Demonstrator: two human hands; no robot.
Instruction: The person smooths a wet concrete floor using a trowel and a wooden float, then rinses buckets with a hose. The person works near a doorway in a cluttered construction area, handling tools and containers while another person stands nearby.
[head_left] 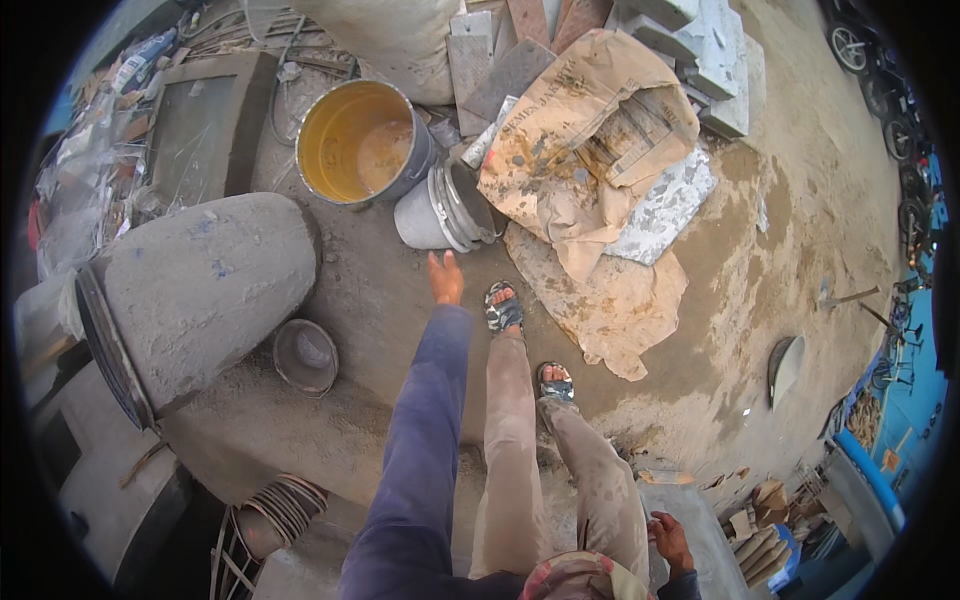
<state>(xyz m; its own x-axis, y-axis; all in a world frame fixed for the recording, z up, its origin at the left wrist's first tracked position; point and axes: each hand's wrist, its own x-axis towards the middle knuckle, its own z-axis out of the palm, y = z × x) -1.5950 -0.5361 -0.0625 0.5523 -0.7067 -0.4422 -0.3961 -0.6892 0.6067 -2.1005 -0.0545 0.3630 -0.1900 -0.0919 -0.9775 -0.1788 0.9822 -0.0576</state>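
Observation:
My left hand (446,279) reaches forward with its fingers apart and nothing in it. Just beyond its fingertips, tilted on the ground, lies a grey cement-crusted bucket (420,222), with other bucket rims nested or crowded at its right side. Behind that stands a large drum (340,150), yellow inside, with a wet-looking bottom. My right hand (671,540) hangs low beside my right leg, its fingers loosely bent and apart, holding nothing that I can see.
Crumpled brown paper cement sacks (590,150) spread ahead to the right, near grey blocks (715,70). A big cement-covered barrel (210,280) lies on its side at left, beside a small bucket (306,357). A shallow pan (786,370) rests far right. Motorbikes (850,48) line the edge.

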